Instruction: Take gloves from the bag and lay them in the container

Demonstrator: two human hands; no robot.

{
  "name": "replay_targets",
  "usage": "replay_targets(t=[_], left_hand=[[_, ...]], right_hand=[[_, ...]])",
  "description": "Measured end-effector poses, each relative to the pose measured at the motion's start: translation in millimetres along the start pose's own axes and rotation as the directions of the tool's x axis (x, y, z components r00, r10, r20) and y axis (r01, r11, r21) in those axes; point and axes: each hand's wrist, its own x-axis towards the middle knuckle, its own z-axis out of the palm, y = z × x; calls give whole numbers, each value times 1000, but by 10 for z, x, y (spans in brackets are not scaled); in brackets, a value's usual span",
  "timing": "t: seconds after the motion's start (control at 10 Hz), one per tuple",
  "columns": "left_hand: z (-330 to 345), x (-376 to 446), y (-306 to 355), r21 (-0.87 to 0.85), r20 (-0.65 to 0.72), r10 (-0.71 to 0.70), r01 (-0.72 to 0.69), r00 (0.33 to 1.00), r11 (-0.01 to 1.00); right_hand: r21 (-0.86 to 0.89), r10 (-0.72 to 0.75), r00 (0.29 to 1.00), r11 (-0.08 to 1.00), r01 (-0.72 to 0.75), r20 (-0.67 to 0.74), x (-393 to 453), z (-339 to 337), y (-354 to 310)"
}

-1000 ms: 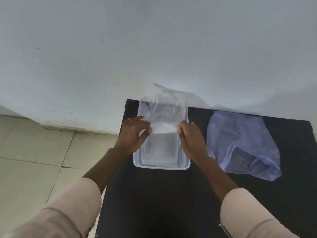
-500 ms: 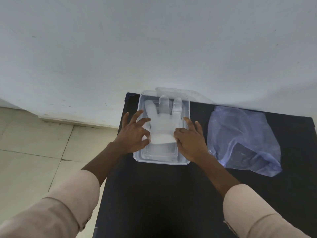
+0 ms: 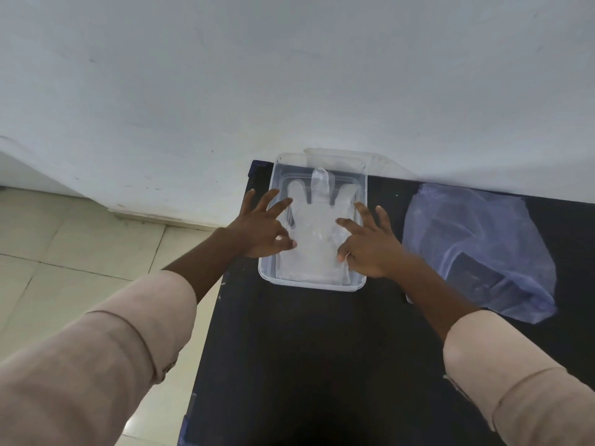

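Left of the container [image 3: 361, 286], tiled floor [image 3: 80, 249] beyond the worktop [image 3: 306, 365] edge; no part in the job.

At the container's left wall, the left hand [image 3: 261, 227]: fingers spread and loosely curled, gripping nothing, tips resting on or just over the left margin of the glove [image 3: 314, 239]. Likely pressing the thin film down so that it lies flat rather than springing up.

Inside the container, the glove itself: clear plastic, laid palm-flat, finger ends toward the far wall, cuff toward the near rim. Seems to sit on top of further clear layers, though how many gloves lie beneath cannot be told. Oriented lengthwise, presumably because the container's long side suits the glove's length.

Behind the container's far edge, a clear lid [image 3: 383, 160] propped against the wall [image 3: 289, 75], out of the way of the opening.

At the container's right wall, the right hand [image 3: 370, 244]: open too, fingers splayed, holding nothing, index tip on the glove's right side. Mirrors the other, so smoothing from both sides at once seems the aim.

Right of the container, apart from it, the bag [image 3: 476, 249]: bluish translucent film, slumped and crumpled on the worktop, close enough for the right hand to reach. Contents too faint to make out.
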Motion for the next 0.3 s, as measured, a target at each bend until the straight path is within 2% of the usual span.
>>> replay_targets(t=[0.1,0.2,0.3], left_hand=[[-42,-34,51,-24,-38,1,-2,999,1000],[-249,-78,140,-194,-258,-33,-19,966,981],[-482,-208,177,-408,-373,-64,-102,926,907]], right_hand=[[64,-8,1000,998,10,-27,-52,-43,-14],[196,-16,972,979,63,-236,-194,-246,-75],[410,51,928,905,113,-370,-373,-438,-132]])
